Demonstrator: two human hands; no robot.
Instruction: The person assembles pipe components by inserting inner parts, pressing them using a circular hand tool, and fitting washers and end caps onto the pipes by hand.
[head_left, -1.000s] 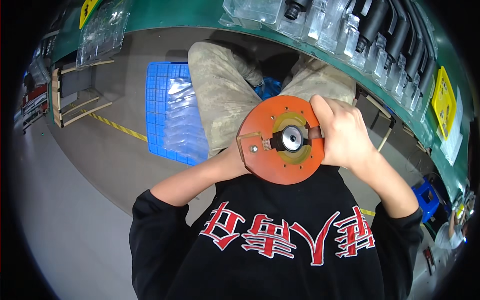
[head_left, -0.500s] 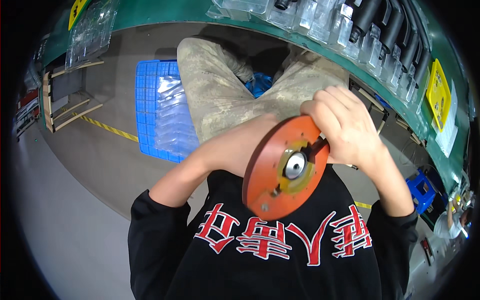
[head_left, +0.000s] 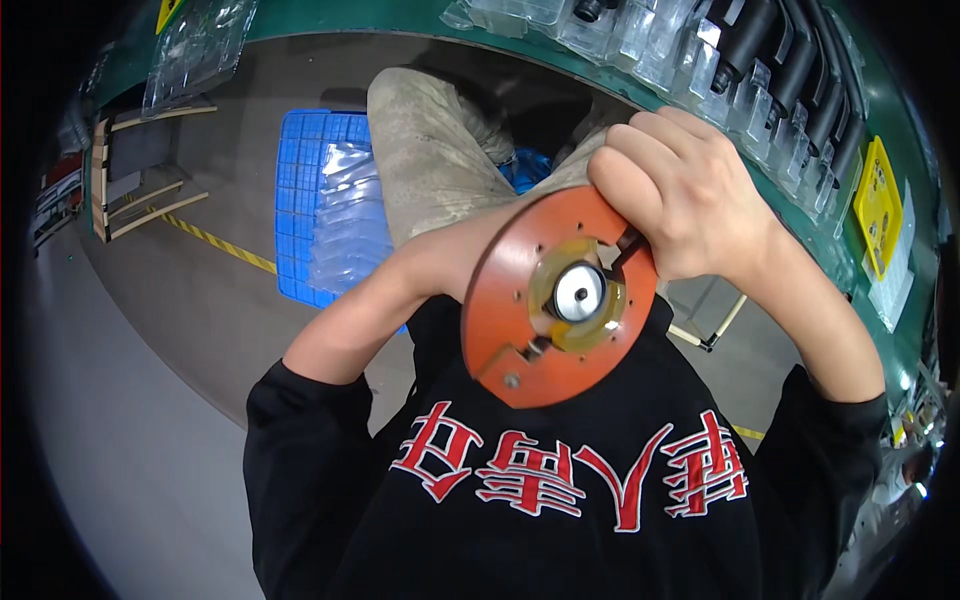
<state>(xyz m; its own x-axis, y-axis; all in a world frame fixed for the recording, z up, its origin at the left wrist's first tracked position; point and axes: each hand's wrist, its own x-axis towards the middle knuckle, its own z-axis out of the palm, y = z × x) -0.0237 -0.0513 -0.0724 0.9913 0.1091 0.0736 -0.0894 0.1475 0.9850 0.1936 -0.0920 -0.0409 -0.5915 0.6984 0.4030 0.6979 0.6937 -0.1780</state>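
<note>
I hold a round orange disc (head_left: 520, 320) close under the camera, tilted edge-on to the left. It has a yellowish hub with a shiny metal centre (head_left: 580, 292) and two notches in its rim. My right hand (head_left: 690, 195) grips its upper right edge, fingers curled over the rim. My left hand (head_left: 450, 265) is behind the disc, mostly hidden; only the wrist and heel show, pressed against the disc's back.
A green workbench edge (head_left: 560, 45) curves across the top with clear plastic trays and black tubular parts (head_left: 790, 60). A blue crate (head_left: 310, 200) holding clear plastic bags stands on the floor by my legs. Yellow floor tape and a wooden frame (head_left: 140, 190) lie at left.
The disc has risen closer to the camera and turned from facing flat to tilted. My right hand shifted to its top edge.
</note>
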